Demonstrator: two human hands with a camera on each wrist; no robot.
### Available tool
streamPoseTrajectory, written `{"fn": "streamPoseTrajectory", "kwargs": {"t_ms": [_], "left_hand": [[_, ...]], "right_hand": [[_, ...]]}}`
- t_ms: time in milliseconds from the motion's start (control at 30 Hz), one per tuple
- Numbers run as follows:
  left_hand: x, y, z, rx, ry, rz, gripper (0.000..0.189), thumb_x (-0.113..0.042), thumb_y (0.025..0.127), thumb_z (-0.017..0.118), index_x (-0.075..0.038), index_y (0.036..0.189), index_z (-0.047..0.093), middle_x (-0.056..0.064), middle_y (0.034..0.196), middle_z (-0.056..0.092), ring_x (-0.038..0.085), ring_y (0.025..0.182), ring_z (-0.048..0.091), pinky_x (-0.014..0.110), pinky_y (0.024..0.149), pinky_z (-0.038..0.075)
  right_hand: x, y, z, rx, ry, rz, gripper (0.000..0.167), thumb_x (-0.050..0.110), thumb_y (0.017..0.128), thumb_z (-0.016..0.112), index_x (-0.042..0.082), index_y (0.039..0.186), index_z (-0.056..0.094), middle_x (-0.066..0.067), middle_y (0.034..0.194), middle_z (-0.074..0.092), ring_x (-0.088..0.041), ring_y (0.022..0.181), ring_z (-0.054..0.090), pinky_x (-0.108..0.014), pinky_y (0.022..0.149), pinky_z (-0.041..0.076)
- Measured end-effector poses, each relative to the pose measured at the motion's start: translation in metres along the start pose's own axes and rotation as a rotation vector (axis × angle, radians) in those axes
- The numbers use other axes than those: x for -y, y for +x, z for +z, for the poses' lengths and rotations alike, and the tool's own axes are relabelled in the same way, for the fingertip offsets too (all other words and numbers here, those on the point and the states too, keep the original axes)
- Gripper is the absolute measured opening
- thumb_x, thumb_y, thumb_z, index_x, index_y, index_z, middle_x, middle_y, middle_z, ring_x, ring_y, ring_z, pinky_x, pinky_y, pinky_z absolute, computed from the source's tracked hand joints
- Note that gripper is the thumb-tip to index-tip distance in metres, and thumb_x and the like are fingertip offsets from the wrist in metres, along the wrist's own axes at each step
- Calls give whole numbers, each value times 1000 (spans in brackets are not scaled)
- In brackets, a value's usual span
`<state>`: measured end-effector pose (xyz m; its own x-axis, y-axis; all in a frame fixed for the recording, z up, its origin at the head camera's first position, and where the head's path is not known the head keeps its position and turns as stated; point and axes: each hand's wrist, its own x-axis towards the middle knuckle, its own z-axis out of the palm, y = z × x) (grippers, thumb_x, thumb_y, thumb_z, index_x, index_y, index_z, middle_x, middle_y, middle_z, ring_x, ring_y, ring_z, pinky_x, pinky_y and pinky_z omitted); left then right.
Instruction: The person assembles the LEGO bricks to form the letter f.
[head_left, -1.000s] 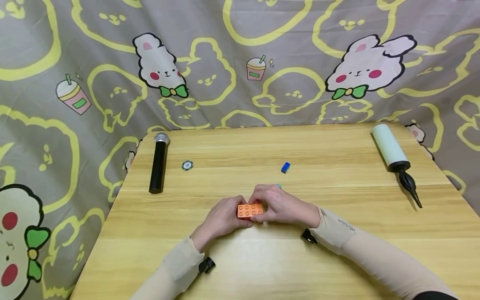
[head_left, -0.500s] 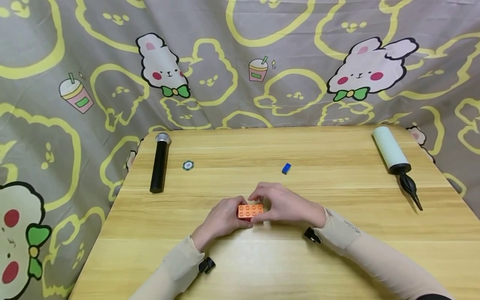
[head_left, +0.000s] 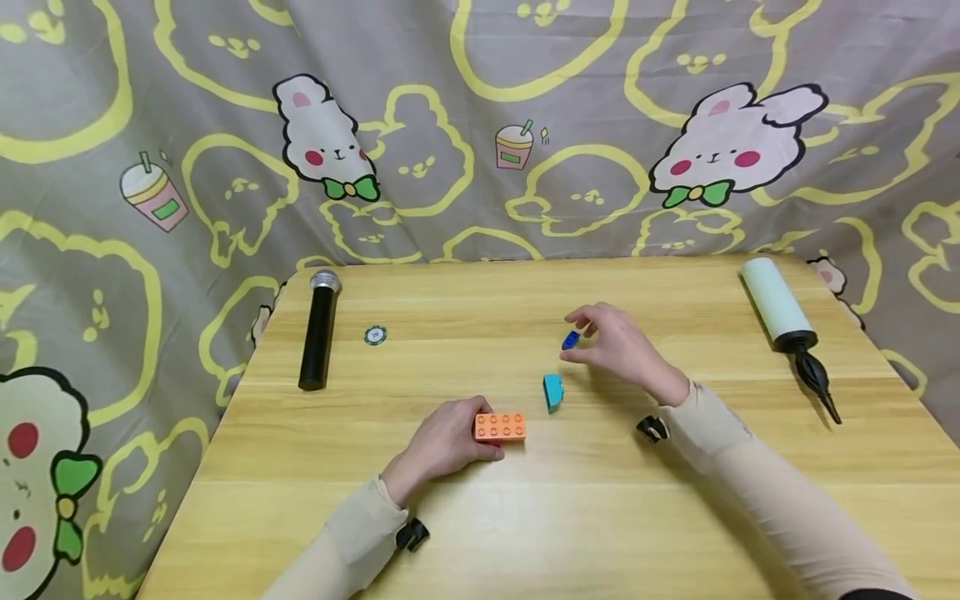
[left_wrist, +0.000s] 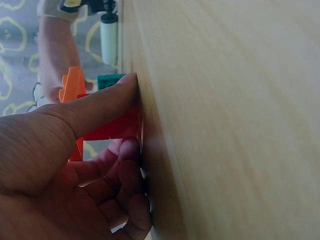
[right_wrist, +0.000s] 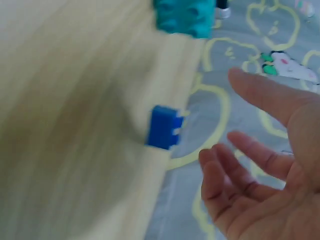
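Note:
My left hand (head_left: pixel 444 439) grips a small stack of toy building bricks. An orange brick (head_left: pixel 500 426) with studs facing up forms its top, and a red brick (left_wrist: pixel 112 126) beneath it sits between thumb and fingers in the left wrist view. My right hand (head_left: pixel 618 346) hovers over the table with thumb and fingers parted around a small blue brick (head_left: pixel 571 340). In the right wrist view there is a gap between that hand and the blue brick (right_wrist: pixel 163 128). A teal brick (head_left: pixel 553 392) with a slanted side lies between the two hands.
A black microphone (head_left: pixel 318 333) and a round chip (head_left: pixel 375 335) lie at the left of the wooden table (head_left: pixel 465 542). A pale green hand pump (head_left: pixel 780 307) with a black nozzle lies at the right. A patterned curtain (head_left: pixel 442 50) hangs behind.
My right hand has left the orange and red stack and moved away and right to the blue brick, uncovering the teal brick. The left hand stays in place around the stack.

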<state>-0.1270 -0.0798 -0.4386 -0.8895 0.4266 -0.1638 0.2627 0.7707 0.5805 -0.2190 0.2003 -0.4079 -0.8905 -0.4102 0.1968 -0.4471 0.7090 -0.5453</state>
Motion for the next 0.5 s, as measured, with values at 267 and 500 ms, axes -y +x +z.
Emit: {"fn": "streamPoseTrajectory", "kwargs": {"t_ms": [267,500], "left_hand": [[0,-1,2,-9,3,0,44,-34,74,88,-13,103,63,-11,83,58,11,74,53,31,68,44],[1,-1,1,-19,21,8,45,-34,73,89,-14,103,63,-11,83,58,11,75,53,31,69,44]], "right_hand": [[-19,0,13,13,-37,152,75,26,72,89,-8,129,53,-22,104,63,-33,92,59,-48,83,46],[-24,7,21,60,-10,237,73,29,76,87,-7,129,50,-18,102,64,-33,93,60,-48,84,47]]}}
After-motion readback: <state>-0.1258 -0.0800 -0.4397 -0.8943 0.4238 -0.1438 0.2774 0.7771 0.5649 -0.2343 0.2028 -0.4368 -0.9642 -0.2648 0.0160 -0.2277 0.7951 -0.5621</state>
